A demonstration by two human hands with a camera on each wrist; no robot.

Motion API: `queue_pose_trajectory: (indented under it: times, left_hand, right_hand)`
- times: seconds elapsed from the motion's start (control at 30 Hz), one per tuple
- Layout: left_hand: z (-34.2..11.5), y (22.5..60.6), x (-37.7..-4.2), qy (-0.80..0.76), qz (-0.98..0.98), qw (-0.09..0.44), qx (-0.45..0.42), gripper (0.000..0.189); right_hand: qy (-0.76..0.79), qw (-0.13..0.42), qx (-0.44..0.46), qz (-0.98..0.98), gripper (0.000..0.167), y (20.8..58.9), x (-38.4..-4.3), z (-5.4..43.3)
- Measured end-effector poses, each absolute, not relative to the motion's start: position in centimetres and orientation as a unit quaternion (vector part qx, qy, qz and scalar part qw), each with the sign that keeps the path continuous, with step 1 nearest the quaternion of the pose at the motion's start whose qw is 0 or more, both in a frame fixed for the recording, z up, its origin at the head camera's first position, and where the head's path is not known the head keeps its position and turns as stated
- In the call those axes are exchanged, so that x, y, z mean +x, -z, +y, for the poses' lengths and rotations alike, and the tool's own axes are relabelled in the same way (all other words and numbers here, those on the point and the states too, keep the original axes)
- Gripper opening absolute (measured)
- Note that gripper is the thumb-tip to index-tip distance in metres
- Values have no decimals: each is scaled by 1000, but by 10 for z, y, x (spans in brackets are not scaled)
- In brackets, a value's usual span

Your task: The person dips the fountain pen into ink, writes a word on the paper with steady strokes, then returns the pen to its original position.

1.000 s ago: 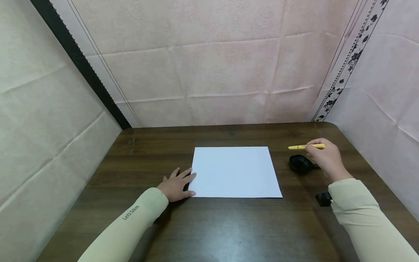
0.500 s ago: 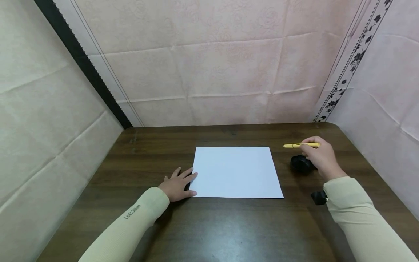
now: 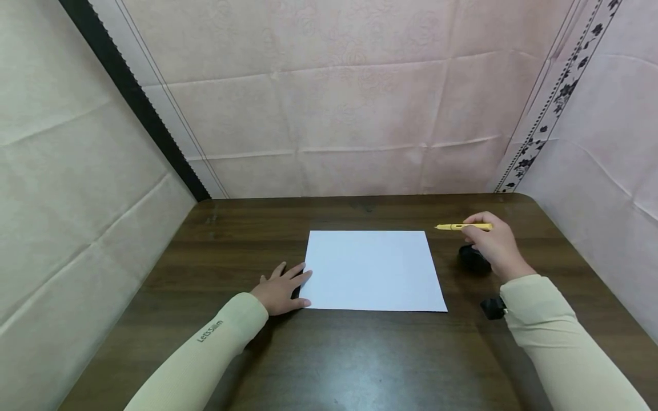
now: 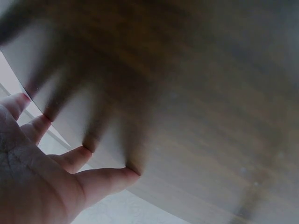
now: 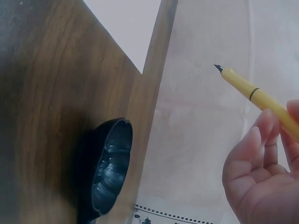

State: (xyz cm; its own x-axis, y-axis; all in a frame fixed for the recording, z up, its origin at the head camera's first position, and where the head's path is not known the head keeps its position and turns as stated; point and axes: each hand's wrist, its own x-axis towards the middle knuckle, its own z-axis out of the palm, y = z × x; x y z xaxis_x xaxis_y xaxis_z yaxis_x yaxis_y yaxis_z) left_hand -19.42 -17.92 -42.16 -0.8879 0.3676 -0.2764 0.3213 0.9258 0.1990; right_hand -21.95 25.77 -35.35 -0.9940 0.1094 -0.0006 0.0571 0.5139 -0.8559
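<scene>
At the left edge of the white sheet of paper [image 3: 375, 273], which we take as the reference for all positions, we find the left hand [image 3: 280, 292]. Its fingers are spread, with the thumb apart from the others, and the tips of the forefinger and thumb overlap the sheet's margin. From the left wrist view we see fingertips in contact with a glossy surface.

To the right of the sheet we locate the right hand [image 3: 493, 241]. Its thumb and forefinger pinch the yellow pen [image 3: 450, 227] along the barrel. The other fingers are bent and partly hidden; we cannot tell whether they bear on the pen. We observe the pen raised, near the sheet's far right corner and clear of it, with its dark nib [image 5: 218, 68] exposed and directed toward the sheet's side. One dark ring circles the barrel.

Also right of the sheet, partly covered by the right hand, we note a black ladle-like dish [image 3: 472, 261] with a fluted interior. Below the sheet we see the dark wood-grain table [image 3: 339, 365]. To the sheet's near right, a small black device [image 3: 493, 308] is seated at the right sleeve [image 3: 560, 337]. Beyond the sheet's far edge, we see pale, creased cloth [image 3: 360, 114] hanging behind the table.
</scene>
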Motion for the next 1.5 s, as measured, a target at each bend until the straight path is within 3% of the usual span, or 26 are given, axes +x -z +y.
queue_pose_trajectory:
  times: [1.5]
  left_hand:
    - [-177,416,-190,-78,968,160,176,69]
  right_hand:
    - [-510,-13,-33,-860,30,373,-240,204]
